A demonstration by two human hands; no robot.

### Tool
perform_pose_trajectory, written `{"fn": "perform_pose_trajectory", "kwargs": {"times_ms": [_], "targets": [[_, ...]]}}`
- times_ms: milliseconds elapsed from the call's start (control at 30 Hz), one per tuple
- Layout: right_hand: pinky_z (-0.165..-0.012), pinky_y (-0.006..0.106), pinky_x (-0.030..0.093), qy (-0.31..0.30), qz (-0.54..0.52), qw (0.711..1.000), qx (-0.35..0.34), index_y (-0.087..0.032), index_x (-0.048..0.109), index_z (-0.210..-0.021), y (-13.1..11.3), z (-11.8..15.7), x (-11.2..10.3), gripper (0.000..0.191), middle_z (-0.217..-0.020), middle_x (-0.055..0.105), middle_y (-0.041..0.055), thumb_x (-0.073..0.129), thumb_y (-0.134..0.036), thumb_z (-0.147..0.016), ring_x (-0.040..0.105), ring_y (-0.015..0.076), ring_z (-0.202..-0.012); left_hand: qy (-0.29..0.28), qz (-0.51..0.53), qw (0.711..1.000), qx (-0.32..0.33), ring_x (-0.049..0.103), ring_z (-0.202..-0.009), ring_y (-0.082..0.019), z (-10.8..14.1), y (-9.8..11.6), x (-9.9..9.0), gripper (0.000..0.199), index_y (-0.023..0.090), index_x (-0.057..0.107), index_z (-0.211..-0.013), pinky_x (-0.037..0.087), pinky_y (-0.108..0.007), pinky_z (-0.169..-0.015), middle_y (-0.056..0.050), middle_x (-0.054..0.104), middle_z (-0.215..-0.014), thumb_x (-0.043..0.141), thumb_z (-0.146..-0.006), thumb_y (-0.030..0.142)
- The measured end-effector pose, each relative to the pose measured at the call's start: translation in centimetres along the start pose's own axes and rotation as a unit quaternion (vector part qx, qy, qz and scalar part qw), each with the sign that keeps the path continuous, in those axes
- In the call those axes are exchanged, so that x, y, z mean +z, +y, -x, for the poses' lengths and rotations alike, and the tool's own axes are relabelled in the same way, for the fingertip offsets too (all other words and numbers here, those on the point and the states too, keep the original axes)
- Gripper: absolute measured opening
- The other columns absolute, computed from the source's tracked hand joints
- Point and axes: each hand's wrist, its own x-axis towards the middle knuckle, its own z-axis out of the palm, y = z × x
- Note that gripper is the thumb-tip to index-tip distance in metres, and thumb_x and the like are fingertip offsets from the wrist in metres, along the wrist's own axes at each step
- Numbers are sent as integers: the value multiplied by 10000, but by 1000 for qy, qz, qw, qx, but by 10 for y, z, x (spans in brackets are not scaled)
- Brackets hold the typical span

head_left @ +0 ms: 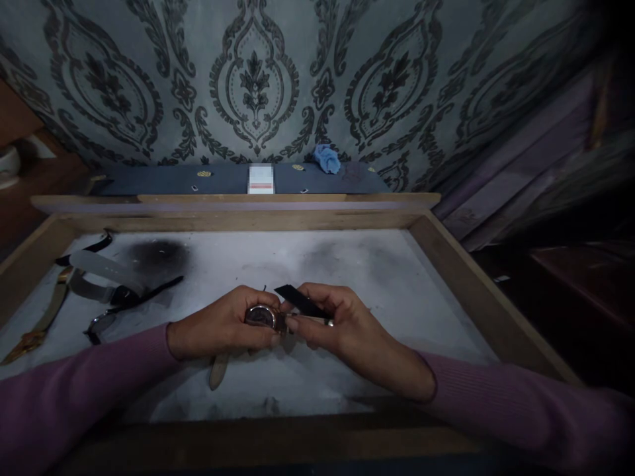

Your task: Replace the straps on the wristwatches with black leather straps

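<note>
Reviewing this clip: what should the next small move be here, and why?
Probably a light, careful push of the thin tool at the wristwatch's strap end. The right hand grips the tool close beside that end, while the left hand holds the watch with its dial showing. Whether the tip already touches is too dim to tell.

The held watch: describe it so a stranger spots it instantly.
Find the wooden tray, then the left hand and right hand meeting near its middle. The watch is in the left hand, its round, dark face framed by a shiny rim. That face sets it apart from the black strip in the right hand; being held, from the grey strap at the tray's left.
</note>
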Motion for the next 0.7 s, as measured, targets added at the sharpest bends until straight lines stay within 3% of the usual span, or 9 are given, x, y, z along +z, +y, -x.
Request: {"fn": "perform_pose_trajectory", "kwargs": {"times_ms": [333,500,700], "targets": [[-489,198,314,6,-6,1000,11,-152,606,-744,1,0,0,133,-645,510,-38,698,-248,-734,379,63,-535,0,23,1000,5,425,-510,-65,-1,1,1,136,142,614,-861,370,-181,-496,59,505,-611,658,-777,240],[-492,189,312,16,-24,999,42,-149,551,-754,0,1,1,243,-648,492,-46,757,-262,-691,388,61,-547,-6,20,1000,9,436,-502,-73,-1,0,0,163,136,600,-842,358,-190,-490,48,524,-581,659,-796,281],[-486,189,296,-5,-49,998,42,-149,529,-700,-1,1,1,293,-637,491,-52,787,-282,-659,375,54,-529,-12,9,1000,4,429,-501,-77,0,-1,0,193,139,568,-798,332,-196,-478,47,513,-570,652,-802,313]]}}
